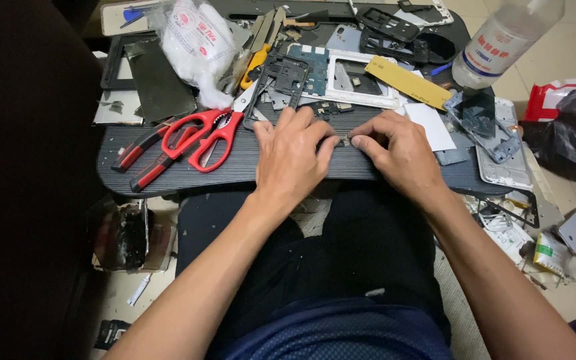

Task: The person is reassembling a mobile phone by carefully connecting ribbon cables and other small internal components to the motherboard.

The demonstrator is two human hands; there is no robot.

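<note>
Small metal part (345,140), perhaps a screw or clip, sits pinched between fingertips of left hand (291,157) and right hand (398,150) at lap desk's (235,170) near edge, stripped phone frames (361,80) behind, work evidently midway.

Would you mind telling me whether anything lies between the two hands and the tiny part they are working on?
Nothing visible does: the left hand and right hand already pinch the small part between their fingertips on the dark table.

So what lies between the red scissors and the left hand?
Head view: only bare dark tabletop separates red scissors from left hand.
</note>
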